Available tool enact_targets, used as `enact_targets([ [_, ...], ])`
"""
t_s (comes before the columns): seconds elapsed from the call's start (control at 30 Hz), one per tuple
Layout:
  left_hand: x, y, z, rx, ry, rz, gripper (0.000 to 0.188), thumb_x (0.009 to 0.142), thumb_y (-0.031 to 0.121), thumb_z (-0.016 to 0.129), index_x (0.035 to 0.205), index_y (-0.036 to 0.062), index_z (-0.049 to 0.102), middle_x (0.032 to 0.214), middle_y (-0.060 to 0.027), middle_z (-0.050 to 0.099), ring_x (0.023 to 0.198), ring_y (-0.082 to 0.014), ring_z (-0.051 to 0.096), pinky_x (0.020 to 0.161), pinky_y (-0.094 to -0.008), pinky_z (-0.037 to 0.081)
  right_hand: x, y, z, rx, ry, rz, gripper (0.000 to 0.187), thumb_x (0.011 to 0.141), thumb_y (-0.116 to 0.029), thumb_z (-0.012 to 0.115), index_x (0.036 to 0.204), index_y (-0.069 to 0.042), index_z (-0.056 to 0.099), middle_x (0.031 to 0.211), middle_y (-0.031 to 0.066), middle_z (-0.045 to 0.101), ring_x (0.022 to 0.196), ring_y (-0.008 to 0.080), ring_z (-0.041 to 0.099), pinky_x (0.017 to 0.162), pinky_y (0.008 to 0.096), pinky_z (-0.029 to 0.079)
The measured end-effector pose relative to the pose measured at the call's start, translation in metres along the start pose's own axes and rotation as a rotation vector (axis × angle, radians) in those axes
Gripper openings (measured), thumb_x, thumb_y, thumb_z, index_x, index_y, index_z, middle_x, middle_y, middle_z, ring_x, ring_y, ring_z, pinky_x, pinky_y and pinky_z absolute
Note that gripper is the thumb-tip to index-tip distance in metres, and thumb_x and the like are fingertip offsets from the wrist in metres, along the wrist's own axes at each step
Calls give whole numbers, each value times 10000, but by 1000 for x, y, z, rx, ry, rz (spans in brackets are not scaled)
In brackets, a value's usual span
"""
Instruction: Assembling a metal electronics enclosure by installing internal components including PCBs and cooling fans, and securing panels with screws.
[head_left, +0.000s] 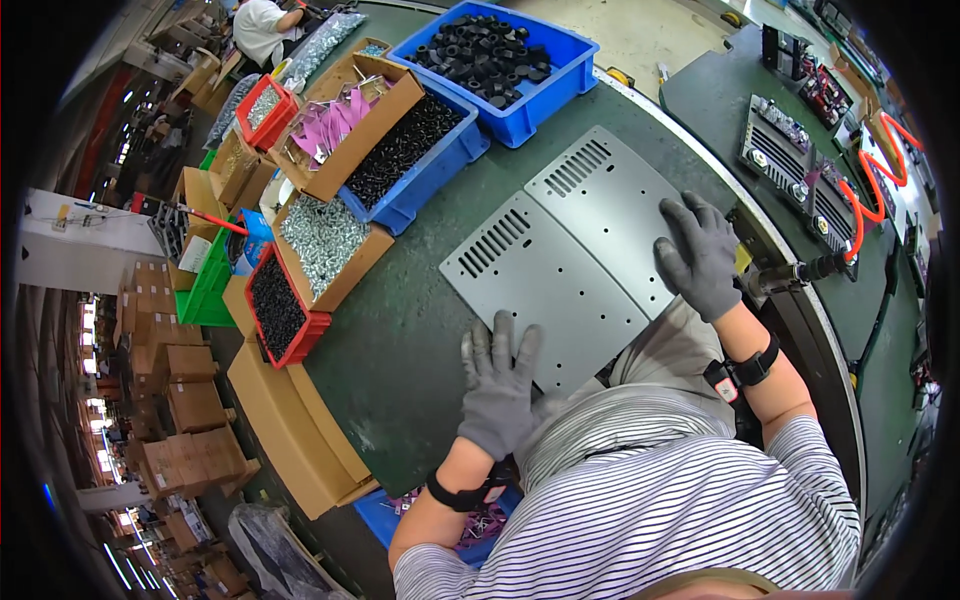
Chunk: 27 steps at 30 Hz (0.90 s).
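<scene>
On a green bench (390,370), the left hand (497,390) and right hand (707,260) rest apart, fingers open, on two plates (535,290) between them, already side by side, holes without screws; a screw box (357,268) stands beyond the left hand.

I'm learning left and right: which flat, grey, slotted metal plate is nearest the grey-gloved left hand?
The left flat, grey, slotted metal plate, with the left hand at its edge; the right plate lies by the grey-gloved right hand.
</scene>
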<state>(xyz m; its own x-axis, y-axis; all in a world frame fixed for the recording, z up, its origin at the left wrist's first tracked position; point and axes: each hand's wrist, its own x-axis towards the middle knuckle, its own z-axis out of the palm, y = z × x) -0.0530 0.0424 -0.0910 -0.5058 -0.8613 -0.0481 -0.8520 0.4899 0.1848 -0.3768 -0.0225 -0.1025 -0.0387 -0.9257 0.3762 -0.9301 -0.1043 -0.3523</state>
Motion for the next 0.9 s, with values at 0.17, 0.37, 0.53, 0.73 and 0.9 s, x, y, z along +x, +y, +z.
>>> enact_targets([
  [0.17,37,2,6,90,-7,-122,894,872,642,495,1529,89,243,1575,-245,168,1366,-617,151,1118,-689,116,13,-5,-8,-50,-48,44,483,795,-330,638,1234,-136,585,1300,215,526,1220,416,468,1030,511,345],
  [0.37,29,-11,-18,-99,41,-128,818,858,562,579,1496,120,320,1532,-202,275,1384,-515,239,1129,-645,176,78,-20,-24,75,-57,-132,440,813,-392,658,1158,-124,609,1242,178,557,1162,385,504,988,492,386],
  [0.53,-22,-43,-31,-24,108,-310,757,840,497,631,1433,89,396,1463,-210,368,1381,-449,283,1127,-618,208,189,-50,3,136,-112,-343,503,848,-462,627,1175,-81,616,1177,170,600,1108,367,547,956,463,438],
  [0.73,-70,-45,-12,59,239,-382,603,851,451,615,1320,84,518,1368,-198,473,1291,-447,398,1081,-625,268,300,-68,65,-161,-525,19,798,741,-604,669,1333,-87,526,1295,180,543,1190,347,541,977,453,456],
  [0.9,-74,-45,-9,-30,258,-427,555,857,381,622,1327,104,521,1427,-197,435,1368,-430,327,1143,-582,230,339,-73,88,-70,-652,152,1179,559,-738,752,1423,-8,422,1402,216,476,1275,357,505,1034,431,461],
])
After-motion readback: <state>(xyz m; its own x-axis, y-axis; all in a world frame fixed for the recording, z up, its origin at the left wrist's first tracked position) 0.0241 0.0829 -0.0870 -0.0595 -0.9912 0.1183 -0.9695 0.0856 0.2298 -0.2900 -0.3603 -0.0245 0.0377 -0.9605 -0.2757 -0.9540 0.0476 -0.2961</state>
